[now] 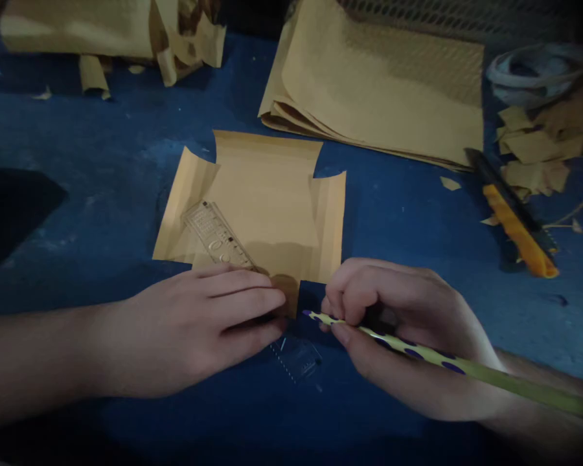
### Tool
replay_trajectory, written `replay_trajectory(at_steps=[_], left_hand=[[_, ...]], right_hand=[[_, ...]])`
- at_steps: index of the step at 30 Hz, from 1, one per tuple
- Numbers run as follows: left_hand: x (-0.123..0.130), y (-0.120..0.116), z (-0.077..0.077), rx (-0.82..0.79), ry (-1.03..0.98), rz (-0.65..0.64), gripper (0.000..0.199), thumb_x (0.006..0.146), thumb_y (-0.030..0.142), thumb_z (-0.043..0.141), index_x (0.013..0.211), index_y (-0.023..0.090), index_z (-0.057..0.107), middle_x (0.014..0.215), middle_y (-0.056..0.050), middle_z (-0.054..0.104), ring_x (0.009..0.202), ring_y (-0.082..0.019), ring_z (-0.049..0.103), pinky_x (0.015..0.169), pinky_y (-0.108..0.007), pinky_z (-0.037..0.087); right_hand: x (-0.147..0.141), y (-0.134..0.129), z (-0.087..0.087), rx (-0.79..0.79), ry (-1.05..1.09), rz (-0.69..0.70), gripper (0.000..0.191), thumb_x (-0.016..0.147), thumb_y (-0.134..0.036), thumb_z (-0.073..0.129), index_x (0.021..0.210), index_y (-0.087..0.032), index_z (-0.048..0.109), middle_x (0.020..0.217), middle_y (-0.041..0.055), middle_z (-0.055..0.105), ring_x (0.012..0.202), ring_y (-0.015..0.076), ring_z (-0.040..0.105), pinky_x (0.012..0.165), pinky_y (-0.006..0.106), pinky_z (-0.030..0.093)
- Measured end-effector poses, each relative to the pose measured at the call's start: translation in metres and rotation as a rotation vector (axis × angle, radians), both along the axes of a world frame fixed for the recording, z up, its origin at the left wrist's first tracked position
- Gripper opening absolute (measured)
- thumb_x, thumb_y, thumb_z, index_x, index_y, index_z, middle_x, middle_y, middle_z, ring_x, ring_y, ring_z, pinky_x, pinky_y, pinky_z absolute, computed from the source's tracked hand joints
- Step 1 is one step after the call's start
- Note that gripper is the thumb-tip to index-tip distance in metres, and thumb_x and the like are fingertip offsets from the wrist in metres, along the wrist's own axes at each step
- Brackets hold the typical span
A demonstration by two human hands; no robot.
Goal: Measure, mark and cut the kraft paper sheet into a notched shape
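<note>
My left hand [208, 323] lies flat with its fingers stretched out, pressing on a clear plastic ruler [216, 233] with cut-out shapes. The ruler runs slantwise under the fingers, and its near end shows below them over the blue surface. Beneath it is a piece of brown paper [267, 200] cut with flaps on its sides, its edges curling up. Its near flap is partly covered by my left hand. My right hand [398, 336] grips a yellow-green pencil [393, 343] with purple spots, the purple tip just right of the near flap and apart from the ruler.
Folded brown paper [379, 84] lies at the back. A utility knife [519, 226] with an orange part rests at the right, beside paper scraps [534, 149] and a pale roll [534, 74]. Crumpled brown paper [82, 29] sits at back left on the blue table [102, 213].
</note>
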State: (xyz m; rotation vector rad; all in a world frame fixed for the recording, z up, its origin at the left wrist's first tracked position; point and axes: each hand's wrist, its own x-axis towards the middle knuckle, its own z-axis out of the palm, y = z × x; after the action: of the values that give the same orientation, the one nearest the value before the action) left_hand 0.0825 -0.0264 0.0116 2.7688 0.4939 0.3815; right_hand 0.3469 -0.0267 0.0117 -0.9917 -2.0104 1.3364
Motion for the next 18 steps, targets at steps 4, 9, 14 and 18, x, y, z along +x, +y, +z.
replay_trajectory(at_steps=[4,9,14,18], left_hand=[[0.0002,-0.0009,-0.0007,-0.016,0.001,-0.005,0.034,0.1,0.013,0.039,0.117,0.016,0.068,0.118,-0.009,0.068,0.113,-0.025,0.063,0.101,-0.041,0.051],[0.001,-0.0014,-0.0015,-0.029,0.008,-0.012,0.034,0.098,0.01,0.041,0.12,0.015,0.066,0.115,-0.009,0.068,0.109,-0.025,0.063,0.104,-0.045,0.047],[0.001,-0.0014,-0.003,-0.025,-0.011,-0.017,0.034,0.099,0.011,0.04,0.12,0.014,0.066,0.115,-0.01,0.068,0.11,-0.025,0.064,0.107,-0.046,0.047],[0.0003,-0.0016,-0.0036,-0.015,-0.029,-0.016,0.034,0.099,0.01,0.04,0.121,0.014,0.066,0.116,-0.009,0.068,0.11,-0.024,0.065,0.108,-0.046,0.046]], right_hand=[[-0.0008,0.0003,0.0,-0.002,-0.003,0.007,0.022,0.072,0.0,0.06,0.074,-0.02,0.052,0.075,-0.001,0.057,0.063,0.0108,0.054,0.055,0.027,0.044],[-0.0019,-0.0001,-0.0014,0.009,0.005,0.021,0.024,0.071,0.001,0.061,0.076,-0.021,0.051,0.077,-0.001,0.057,0.065,0.0113,0.054,0.055,0.028,0.044],[-0.0004,-0.0011,-0.0025,-0.003,-0.011,0.027,0.025,0.071,0.001,0.061,0.077,-0.021,0.05,0.077,-0.0015,0.057,0.067,0.0117,0.054,0.057,0.029,0.043],[0.0006,-0.0015,-0.0008,0.011,-0.008,0.036,0.024,0.072,0.001,0.06,0.077,-0.021,0.051,0.077,-0.0017,0.056,0.066,0.0113,0.054,0.056,0.028,0.043]])
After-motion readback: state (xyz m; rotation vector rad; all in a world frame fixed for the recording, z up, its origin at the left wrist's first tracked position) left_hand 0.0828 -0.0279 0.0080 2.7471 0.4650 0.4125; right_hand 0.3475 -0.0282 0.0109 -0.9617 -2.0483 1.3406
